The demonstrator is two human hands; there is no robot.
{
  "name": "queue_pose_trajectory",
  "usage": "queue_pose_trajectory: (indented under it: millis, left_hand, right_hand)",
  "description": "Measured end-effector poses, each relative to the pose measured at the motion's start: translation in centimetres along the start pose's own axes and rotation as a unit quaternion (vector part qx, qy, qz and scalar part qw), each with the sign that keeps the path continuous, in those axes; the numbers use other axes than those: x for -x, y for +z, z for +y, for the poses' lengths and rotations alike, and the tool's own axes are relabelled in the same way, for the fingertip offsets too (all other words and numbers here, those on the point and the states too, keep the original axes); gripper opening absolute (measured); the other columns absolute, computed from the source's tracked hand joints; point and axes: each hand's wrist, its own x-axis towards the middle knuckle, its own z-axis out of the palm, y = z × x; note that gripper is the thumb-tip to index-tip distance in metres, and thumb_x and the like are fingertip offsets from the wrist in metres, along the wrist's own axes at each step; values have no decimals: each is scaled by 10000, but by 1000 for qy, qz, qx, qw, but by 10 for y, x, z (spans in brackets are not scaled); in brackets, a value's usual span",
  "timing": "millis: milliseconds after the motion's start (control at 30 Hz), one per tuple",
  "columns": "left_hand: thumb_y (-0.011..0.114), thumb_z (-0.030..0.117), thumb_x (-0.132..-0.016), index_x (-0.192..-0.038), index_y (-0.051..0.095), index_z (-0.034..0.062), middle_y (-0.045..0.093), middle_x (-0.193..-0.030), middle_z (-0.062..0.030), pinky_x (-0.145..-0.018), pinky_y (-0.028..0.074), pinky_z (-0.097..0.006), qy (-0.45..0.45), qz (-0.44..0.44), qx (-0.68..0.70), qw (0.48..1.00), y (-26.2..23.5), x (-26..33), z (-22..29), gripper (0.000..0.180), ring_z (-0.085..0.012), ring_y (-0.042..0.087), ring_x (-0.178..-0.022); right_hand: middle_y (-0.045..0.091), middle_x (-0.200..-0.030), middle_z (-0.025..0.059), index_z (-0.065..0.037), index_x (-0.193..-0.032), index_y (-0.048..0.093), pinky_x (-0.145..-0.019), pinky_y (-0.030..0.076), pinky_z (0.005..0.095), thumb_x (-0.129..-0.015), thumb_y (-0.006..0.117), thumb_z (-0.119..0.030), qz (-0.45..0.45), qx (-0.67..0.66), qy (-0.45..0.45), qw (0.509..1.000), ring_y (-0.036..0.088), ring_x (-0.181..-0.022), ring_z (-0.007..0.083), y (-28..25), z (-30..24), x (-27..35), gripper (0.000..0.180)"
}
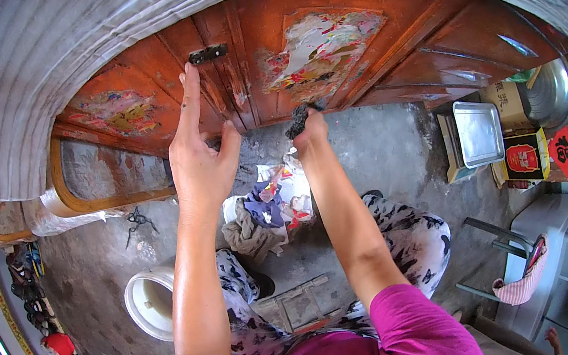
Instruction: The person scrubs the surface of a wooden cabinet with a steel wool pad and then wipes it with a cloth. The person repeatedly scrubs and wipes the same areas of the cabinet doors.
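A reddish-brown wooden cabinet front [215,25] stands before me, its panels partly covered by torn, ragged paper remnants [330,44]. My left hand [203,160] is raised against the wood with its fingers stretched out and thumb apart; the fingertips reach just under a black metal latch [208,54]. Lower down, my right hand [314,132] is closed around a dark, frayed scouring pad [299,120] close to the bottom edge of the cabinet front. Whether the pad touches the wood, I cannot tell. Crumpled cloths [256,215] and paper scraps [295,194] lie on the floor between my forearms.
A white bucket [140,293] stands left of my legs, and a wood-framed chair [61,176] is at the far left. To the right are a metal tray [479,133], boxes [524,156] and a large metal basin [552,94]. Striped cloth [125,17] hangs over the cabinet top.
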Motion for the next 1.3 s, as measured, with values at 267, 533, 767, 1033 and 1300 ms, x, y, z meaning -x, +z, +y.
queue_pose_trajectory:
  millis: [267, 533, 767, 1033, 1300]
  left_hand:
    - [653, -11, -833, -1662, 335, 168, 543, -1542, -211, -799, 587, -377, -76, -33, 26, 996, -7, -1, 13, 905, -356, 765, -950]
    - [656, -19, -828, -1648, 352, 132, 514, -1571, -204, -807, 594, -394, -52, -24, 23, 998, -4, -7, 12, 888, -394, 750, -963]
    - [646, -39, -829, -1651, 344, 129, 507, -1571, -219, -893, 589, -392, -90, -39, 66, 993, 2, -7, 25, 892, -378, 737, -1114]
    - [647, -28, -840, -1658, 343, 170, 500, -1576, -227, -863, 602, -391, -108, -33, 73, 991, 0, -3, 17, 895, -349, 749, -1104]
    - [652, -30, -839, -1653, 348, 144, 505, -1566, -244, -829, 602, -371, -29, -3, 16, 999, -2, 4, -3, 886, -321, 756, -1085]
  right_hand:
    - [684, -970, 57, -25, -1074, 672, -652, 502, 429, -914, 683, -111, 37, 51, -23, 998, 614, -744, 214, -6, -6, -6, 182]
    - [670, -972, 56, -35, -1044, 658, -658, 502, 414, -949, 651, -78, 2, -11, -49, 999, 597, -744, 203, -32, -7, -38, 104]
    - [678, -985, 72, -68, -1110, 632, -733, 522, 441, -939, 670, -91, -19, -1, -40, 999, 639, -842, 231, -23, -9, -31, 177]
    - [634, -983, 86, -16, -1051, 603, -777, 494, 431, -921, 706, -145, 38, 103, -87, 990, 560, -843, 224, -6, 34, -12, 210]
    - [632, -1042, 82, -12, -1104, 586, -831, 519, 385, -924, 688, -32, -5, 36, -259, 965, 609, -907, 223, -20, 19, 12, 208]
